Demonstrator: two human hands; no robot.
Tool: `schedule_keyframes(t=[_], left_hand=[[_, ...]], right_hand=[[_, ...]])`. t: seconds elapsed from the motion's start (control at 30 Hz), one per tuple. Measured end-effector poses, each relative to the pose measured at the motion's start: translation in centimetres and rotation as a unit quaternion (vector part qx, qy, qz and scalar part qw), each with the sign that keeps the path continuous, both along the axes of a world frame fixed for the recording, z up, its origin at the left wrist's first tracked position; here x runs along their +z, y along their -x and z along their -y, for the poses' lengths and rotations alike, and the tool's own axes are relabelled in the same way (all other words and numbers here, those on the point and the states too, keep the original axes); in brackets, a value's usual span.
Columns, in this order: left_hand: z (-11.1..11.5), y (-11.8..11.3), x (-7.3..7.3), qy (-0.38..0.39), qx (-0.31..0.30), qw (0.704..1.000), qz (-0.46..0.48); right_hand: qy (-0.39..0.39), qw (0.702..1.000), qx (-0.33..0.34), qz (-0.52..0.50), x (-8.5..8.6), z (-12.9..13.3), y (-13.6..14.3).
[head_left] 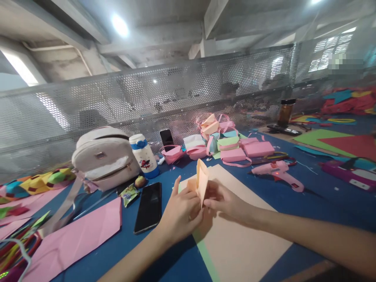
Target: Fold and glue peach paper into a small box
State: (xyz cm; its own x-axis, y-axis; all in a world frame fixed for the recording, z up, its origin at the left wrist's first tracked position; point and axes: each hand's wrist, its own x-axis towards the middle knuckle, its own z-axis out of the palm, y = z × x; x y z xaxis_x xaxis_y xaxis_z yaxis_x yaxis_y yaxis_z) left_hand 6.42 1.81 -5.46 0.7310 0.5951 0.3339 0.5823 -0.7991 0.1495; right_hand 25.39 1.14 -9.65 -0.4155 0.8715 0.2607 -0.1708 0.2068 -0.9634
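Both of my hands hold a small folded piece of peach paper upright above the blue table. My left hand grips its left side, thumb raised. My right hand pinches its lower right edge. Beneath them lies a large peach paper sheet with a green sheet edge showing under it.
A black phone lies left of my hands, a pink sheet further left. A white backpack, a bottle, a second phone, several paper boxes and a pink glue gun stand behind. A perforated metal screen closes the back.
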Motion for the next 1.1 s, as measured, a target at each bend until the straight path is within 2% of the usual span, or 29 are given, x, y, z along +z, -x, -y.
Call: schedule_keyframes(t=[0.07, 0.1, 0.13, 0.2, 0.23, 0.27, 0.3, 0.37, 0.43, 0.5, 0.57, 0.7, 0.83, 0.97, 1.1], left_hand=[[-0.2, 0.2, 0.1, -0.002, 0.002, 1.0, 0.004], [-0.3, 0.3, 0.1, -0.004, 0.001, 1.0, 0.002], [-0.3, 0.4, 0.1, -0.01, -0.003, 1.0, -0.002], [-0.4, 0.5, 0.2, -0.03, -0.016, 0.999, -0.012], [-0.4, 0.5, 0.2, -0.044, -0.023, 0.999, -0.017], [-0.4, 0.5, 0.3, -0.06, -0.031, 0.997, -0.022], [-0.3, 0.5, 0.3, -0.078, -0.038, 0.996, -0.026], [-0.3, 0.5, 0.5, -0.121, -0.043, 0.991, -0.031], [-0.3, 0.4, 0.7, -0.169, -0.045, 0.984, -0.028], [-0.2, 0.3, 0.7, -0.201, -0.043, 0.978, -0.022], [-0.2, 0.3, 0.6, -0.21, -0.034, 0.977, -0.01], [-0.8, 0.6, -0.4, -0.146, -0.001, 0.987, 0.061], [-1.8, 1.4, -2.2, -0.082, -0.017, 0.991, 0.106], [-2.4, 2.0, -3.2, -0.095, -0.044, 0.99, 0.097], [-2.4, 2.1, -3.1, -0.116, -0.047, 0.99, 0.067]], right_hand=[[-0.126, 0.987, -0.076, 0.062, 0.5, 0.2, -0.5], [-0.221, 0.964, -0.114, 0.095, 0.8, 0.3, -0.8], [-0.327, 0.924, -0.146, 0.133, 1.2, 0.5, -1.0], [-0.522, 0.806, -0.184, 0.211, 2.0, 0.8, -1.3], [-0.589, 0.745, -0.196, 0.245, 2.4, 1.0, -1.3], [-0.631, 0.695, -0.209, 0.275, 2.7, 1.1, -1.3], [-0.65, 0.66, -0.223, 0.303, 2.9, 1.2, -1.2], [-0.65, 0.625, -0.251, 0.351, 3.1, 1.1, -1.1], [-0.634, 0.613, -0.266, 0.389, 2.9, 0.8, -1.0], [-0.624, 0.613, -0.268, 0.404, 2.6, 0.4, -1.2], [-0.609, 0.634, -0.255, 0.403, 2.3, 0.0, -1.5], [-0.553, 0.713, -0.227, 0.367, 1.8, -0.9, -2.2], [-0.49, 0.783, -0.221, 0.312, 1.3, -1.6, -2.5], [-0.468, 0.812, -0.196, 0.288, 1.3, -1.6, -2.5], [-0.446, 0.837, -0.194, 0.252, 1.5, -1.2, -2.2]])
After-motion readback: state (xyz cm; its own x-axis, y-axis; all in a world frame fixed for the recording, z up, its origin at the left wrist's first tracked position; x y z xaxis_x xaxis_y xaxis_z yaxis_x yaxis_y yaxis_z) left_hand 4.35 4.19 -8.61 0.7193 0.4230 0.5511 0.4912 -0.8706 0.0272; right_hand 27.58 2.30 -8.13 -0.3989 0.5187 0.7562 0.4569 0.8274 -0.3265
